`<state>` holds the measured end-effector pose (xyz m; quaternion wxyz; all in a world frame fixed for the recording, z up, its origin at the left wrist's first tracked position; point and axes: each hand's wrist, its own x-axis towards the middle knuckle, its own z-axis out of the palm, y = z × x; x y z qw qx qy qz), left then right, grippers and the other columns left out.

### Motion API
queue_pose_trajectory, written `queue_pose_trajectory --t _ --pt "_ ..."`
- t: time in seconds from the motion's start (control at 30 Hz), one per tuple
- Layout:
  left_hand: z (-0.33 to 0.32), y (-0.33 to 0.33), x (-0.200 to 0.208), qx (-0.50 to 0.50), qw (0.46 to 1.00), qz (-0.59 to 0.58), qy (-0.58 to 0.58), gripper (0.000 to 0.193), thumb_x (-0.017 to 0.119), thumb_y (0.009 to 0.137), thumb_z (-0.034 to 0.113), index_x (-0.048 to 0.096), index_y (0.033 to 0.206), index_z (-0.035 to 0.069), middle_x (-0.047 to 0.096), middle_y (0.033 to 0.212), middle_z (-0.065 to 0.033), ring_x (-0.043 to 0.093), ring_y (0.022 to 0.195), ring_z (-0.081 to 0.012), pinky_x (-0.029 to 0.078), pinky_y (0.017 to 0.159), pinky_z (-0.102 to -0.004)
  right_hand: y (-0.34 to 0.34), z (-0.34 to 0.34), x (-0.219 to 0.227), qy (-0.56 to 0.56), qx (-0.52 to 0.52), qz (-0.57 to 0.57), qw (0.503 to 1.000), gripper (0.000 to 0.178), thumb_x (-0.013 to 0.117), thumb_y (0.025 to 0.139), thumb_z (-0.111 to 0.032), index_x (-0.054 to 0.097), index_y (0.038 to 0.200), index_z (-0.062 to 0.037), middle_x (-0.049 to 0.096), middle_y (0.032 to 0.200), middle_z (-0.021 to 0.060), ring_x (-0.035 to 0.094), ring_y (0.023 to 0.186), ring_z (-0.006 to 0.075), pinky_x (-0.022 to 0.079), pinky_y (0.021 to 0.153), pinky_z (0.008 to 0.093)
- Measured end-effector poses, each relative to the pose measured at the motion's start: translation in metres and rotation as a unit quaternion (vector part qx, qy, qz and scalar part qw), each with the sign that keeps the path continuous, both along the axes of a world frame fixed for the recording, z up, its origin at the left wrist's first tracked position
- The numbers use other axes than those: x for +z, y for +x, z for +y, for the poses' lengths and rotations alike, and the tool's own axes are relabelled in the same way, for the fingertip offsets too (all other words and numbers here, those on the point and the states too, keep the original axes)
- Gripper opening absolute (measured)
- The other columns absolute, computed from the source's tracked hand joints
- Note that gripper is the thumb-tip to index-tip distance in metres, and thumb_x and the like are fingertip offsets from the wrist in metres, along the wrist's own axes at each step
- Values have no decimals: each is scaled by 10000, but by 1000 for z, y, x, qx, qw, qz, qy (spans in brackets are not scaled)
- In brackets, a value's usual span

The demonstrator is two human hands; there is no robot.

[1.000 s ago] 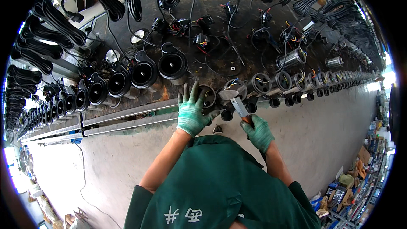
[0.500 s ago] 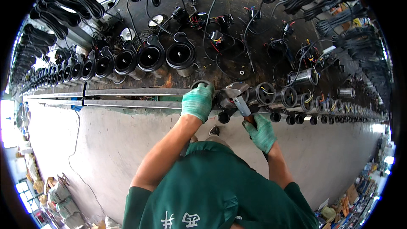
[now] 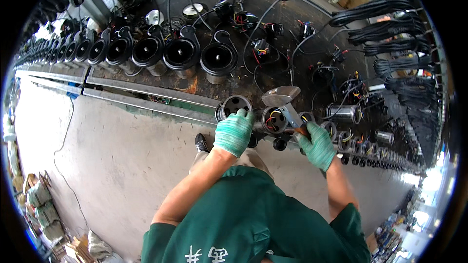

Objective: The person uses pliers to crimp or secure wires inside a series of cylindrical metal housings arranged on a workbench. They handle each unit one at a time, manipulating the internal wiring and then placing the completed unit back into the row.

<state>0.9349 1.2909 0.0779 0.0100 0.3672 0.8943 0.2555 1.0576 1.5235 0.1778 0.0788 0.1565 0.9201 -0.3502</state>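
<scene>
My right hand (image 3: 318,147), in a green knit glove, grips a hammer (image 3: 281,96) by its wooden handle. The steel hammer head hangs over the row at the bench's near edge, above a round housing (image 3: 274,121) with coloured wires inside. My left hand (image 3: 234,134), gloved alike, has its fingers hooked over the near rim of a round black end cap (image 3: 236,103) with holes in its face. How far my left thumb wraps round it is hidden.
Motor cylinders with hooked black tops (image 3: 219,61) stand in a long row at the left. Wired housings (image 3: 341,139) line the right edge. Bundled black cables (image 3: 385,17) hang overhead. Two metal rails (image 3: 156,96) run along the bench's near edge.
The hammer has lifted off the housing at my left hand and moved right. My left hand has shifted on its rim, uncovering the holed face. The view has turned slightly.
</scene>
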Motion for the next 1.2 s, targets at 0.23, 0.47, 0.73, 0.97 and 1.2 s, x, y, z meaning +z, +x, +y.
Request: queue_pose_trajectory --t 0.23,0.47,0.73,0.97,1.2 --pt "12 33 0 81 996 44 15 272 665 798 84 660 1069 75 627 886 -103 661 806 -287 555 636 -412 -94 33 14 95 276 -22 956 352 684 981 -352 648 973 -2 684 933 221 663 889 454 523 763 500" --pt "20 51 -27 163 978 121 49 313 684 773 80 692 1086 76 611 831 -73 645 773 -277 535 612 -408 -141 37 -30 165 446 7 880 372 631 1006 -396 613 1035 -26 696 997 221 682 925 446 545 778 530" --pt "33 60 -29 243 961 86 99 249 739 784 89 715 1032 85 641 888 -86 641 801 -308 542 659 -428 -140 44 -30 116 416 77 899 316 680 983 -347 630 999 -36 712 948 201 685 902 439 555 747 514" --pt "35 41 5 305 941 110 99 227 795 748 86 738 968 86 628 1239 -162 616 1029 -397 516 877 -510 -139 57 -35 101 380 61 917 308 686 979 -341 643 977 -36 721 945 196 686 914 437 557 759 507" --pt "24 18 -3 315 935 -28 158 483 819 745 136 673 1203 87 691 1143 -155 640 1039 -401 526 920 -481 -129 66 -33 79 364 81 924 304 693 977 -310 629 967 -13 695 912 222 670 898 449 536 739 496"
